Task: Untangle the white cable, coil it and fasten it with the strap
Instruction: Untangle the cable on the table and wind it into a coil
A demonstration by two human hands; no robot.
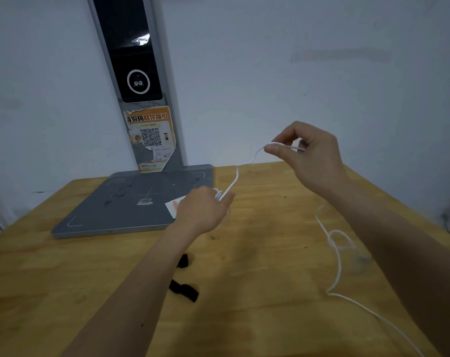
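Grainy wooden table [257, 318], thin white cable [338, 264]

Two bare forearms reach in from the bottom edge, sleeveless as far as they show (no watch, ring or band), ending in the left hand [202, 208] and the right hand [313, 157].

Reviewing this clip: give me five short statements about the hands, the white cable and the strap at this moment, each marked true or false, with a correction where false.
1. The right hand pinches the white cable above the wooden table. True.
2. The left hand is empty. False: it holds a few turns of the cable.
3. The black strap is wrapped around the cable. False: it lies loose on the table near the left forearm.
4. Part of the cable still lies loose on the table by the right forearm. True.
5. The grey scanner stand stands right of both hands. False: it is at the left, behind the left hand.
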